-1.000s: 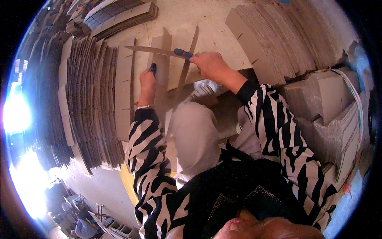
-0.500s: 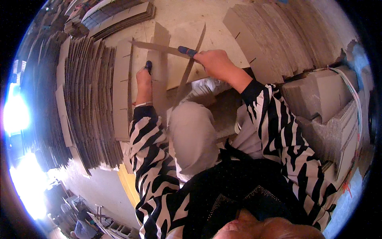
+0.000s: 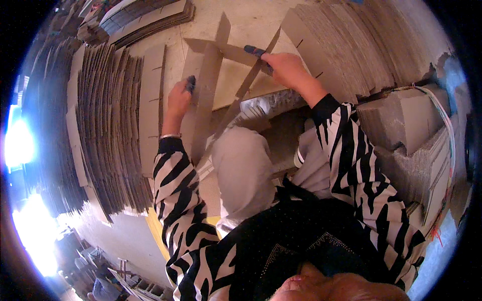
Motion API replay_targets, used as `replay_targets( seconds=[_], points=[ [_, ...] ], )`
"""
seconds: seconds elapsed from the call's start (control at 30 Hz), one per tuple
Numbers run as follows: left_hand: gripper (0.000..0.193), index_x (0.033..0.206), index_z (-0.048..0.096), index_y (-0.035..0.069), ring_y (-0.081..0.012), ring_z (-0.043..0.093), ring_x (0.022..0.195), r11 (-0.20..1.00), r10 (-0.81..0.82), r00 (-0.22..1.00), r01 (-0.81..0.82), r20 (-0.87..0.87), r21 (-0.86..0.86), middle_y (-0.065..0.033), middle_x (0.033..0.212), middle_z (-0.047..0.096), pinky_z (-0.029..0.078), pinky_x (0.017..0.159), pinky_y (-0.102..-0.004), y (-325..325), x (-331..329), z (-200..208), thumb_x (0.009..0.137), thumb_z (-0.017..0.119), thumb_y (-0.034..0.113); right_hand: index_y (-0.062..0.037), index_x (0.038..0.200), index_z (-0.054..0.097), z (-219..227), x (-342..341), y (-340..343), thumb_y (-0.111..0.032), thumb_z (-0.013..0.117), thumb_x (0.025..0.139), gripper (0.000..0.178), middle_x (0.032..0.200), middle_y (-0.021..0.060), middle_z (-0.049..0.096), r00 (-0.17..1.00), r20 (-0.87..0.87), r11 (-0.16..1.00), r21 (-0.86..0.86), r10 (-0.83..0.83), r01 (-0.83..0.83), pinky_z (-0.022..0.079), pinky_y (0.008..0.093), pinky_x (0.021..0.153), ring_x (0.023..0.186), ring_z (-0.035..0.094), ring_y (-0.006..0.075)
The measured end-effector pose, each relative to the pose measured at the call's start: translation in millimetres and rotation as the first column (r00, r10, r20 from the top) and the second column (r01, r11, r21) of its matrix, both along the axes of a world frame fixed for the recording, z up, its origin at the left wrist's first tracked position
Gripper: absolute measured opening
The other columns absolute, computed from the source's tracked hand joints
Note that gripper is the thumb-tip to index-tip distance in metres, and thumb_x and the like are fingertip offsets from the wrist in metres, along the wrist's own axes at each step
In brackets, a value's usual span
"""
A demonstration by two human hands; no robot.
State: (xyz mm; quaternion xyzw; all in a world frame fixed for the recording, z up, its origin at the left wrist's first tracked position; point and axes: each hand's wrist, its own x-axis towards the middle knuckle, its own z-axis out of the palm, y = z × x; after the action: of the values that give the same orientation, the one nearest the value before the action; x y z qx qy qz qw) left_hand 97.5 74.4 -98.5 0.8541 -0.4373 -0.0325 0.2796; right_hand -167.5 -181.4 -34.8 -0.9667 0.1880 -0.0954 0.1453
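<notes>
My right hand (image 3: 288, 70), its fingertips in dark covers, is closed on slotted cardboard strips where a cross strip (image 3: 231, 52) meets a long slanting strip (image 3: 246, 86). To the left, another long cardboard strip (image 3: 209, 78) stands on edge and meets the cross strip's left part. My left hand (image 3: 178, 99), also with dark-covered fingertips, is closed at the near side of this strip; a paler cardboard face (image 3: 191, 65) shows beside its fingers. The exact grip of the left fingers is partly hidden. The joined strips are above a pale wooden board (image 3: 251, 25).
Left of my hands stands a long row of cardboard sheets (image 3: 108, 125), with a slotted piece (image 3: 151, 100) at its end. More stacks lie at the far left (image 3: 150, 22) and right (image 3: 341, 50). A strapped bundle (image 3: 416, 118) is at the right. My knee (image 3: 241, 165) is just below the strips.
The cross strip and slanting strip have moved right and slightly up with my right hand. The left strip now meets the cross strip and stands more on edge. My left hand shifted slightly left.
</notes>
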Motion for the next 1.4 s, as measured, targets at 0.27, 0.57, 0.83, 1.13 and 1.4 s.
replay_targets(
  seconds=[0.27,0.57,0.83,1.13,1.4],
  points=[
    [0.034,0.113,0.061,0.009,-0.0338,0.042,0.128,0.878,-0.026,0.862,-0.222,0.507,0.423,-0.0129,0.136,0.047,0.038,0.100,-0.0499,39,-16,5,0.080,0.060,0.015,-0.0151,0.116,0.059,-24,16,-33,-0.007,0.055,0.079,0.039,0.098,0.0164,0.066,0.994,0.079,0.996,-0.044,-0.073,0.076,0.048,0.0498,0.074,0.092,0.062,0.0391],
    [0.042,0.135,0.048,0.002,-0.0254,0.053,0.119,0.860,0.071,0.784,-0.361,-0.617,-0.360,-0.0143,0.129,0.055,0.037,0.104,-0.0371,110,-118,34,0.101,0.038,0.025,-0.0045,0.124,0.051,20,-82,-56,-0.024,0.065,0.081,0.049,0.134,0.0152,0.050,0.912,0.093,0.912,-0.057,-0.400,0.406,0.041,0.0440,0.096,0.120,0.048,0.0384],
    [0.040,0.135,0.042,-0.003,-0.0223,0.046,0.125,0.641,-0.028,0.848,-0.391,-0.529,-0.660,-0.0124,0.133,0.050,0.034,0.107,-0.0350,63,-184,-7,0.100,0.039,0.017,-0.0104,0.118,0.056,-35,-143,-68,-0.013,0.066,0.072,0.047,0.134,0.0156,0.048,0.864,-0.018,0.808,-0.365,-0.503,0.462,0.039,0.0538,0.093,0.121,0.048,0.0351],
    [0.029,0.110,0.061,0.005,-0.0338,0.061,0.092,0.933,0.281,0.933,-0.320,-0.224,-0.166,-0.0164,0.102,0.064,0.047,0.081,-0.0391,10,-114,-10,0.082,0.059,0.014,-0.0008,0.109,0.056,57,-97,-7,-0.011,0.060,0.083,0.028,0.093,0.0241,0.062,0.926,0.363,0.991,-0.047,-0.104,0.129,0.047,0.0455,0.074,0.088,0.059,0.0427],
    [0.023,0.093,0.065,0.006,-0.0371,0.063,0.084,0.889,0.432,0.885,-0.386,0.173,-0.246,-0.0169,0.087,0.066,0.048,0.074,-0.0477,22,-111,10,0.073,0.062,0.016,-0.0008,0.108,0.052,28,17,55,-0.008,0.059,0.077,0.032,0.097,0.0253,0.062,0.951,0.265,0.908,0.337,0.161,-0.248,0.044,0.0501,0.080,0.096,0.057,0.0439]
  ],
)
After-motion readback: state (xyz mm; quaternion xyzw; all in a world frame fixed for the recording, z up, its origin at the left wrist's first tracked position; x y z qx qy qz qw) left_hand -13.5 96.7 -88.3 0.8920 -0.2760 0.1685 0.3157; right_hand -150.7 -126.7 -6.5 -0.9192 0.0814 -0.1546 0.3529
